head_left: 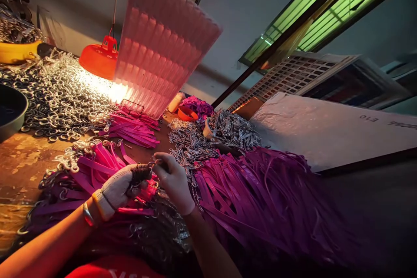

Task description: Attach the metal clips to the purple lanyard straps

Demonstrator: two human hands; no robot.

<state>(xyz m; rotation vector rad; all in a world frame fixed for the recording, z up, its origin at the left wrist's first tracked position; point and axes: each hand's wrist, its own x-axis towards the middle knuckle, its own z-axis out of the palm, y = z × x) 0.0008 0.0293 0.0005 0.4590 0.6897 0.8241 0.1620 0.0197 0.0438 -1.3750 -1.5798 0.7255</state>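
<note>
My left hand, in a knitted glove with darkened fingers, is closed around a small metal clasp. Thumb and forefinger of my right hand, in a pale glove, pinch at the same clasp from the other side. Its exact shape is mostly covered by my fingers. Under and beside my left hand lies a pile of pink straps with metal hooks at their ends. A larger heap of purple straps spreads out to the right of my right hand.
A mound of metal hooks covers the table's left rear under a hanging red lamp. A translucent ribbed sheet stands behind a small pink strap bundle. More metal clasps lie back right, near a white wrapped board.
</note>
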